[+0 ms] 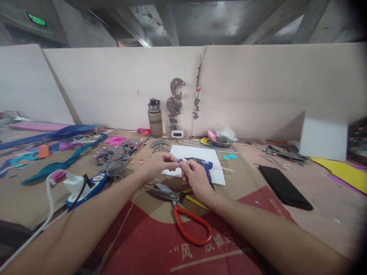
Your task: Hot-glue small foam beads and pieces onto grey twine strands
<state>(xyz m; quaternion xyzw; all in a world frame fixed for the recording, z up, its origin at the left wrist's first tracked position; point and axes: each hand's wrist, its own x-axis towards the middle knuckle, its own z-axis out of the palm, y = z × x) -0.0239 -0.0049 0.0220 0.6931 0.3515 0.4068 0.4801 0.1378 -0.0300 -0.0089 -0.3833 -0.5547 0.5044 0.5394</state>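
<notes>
My left hand (160,165) and my right hand (195,176) meet over the near edge of a white board (216,152). Pinched between their fingertips is a small grey piece (180,160), too small to make out fully. A blue glue gun (207,165) lies on the board behind my right hand, partly covered by it. Below the hands rest large scissors with red handles (192,225). Beside them, partly under my right wrist, is a tool with yellow handles (196,201).
Left are grey felt pieces with a yarn ball (116,168) and a blue power strip (96,183) with a white cable. A water bottle (155,118), a small digital clock (177,134) and a bowl (223,142) stand along the partition. A black phone (283,187) lies right.
</notes>
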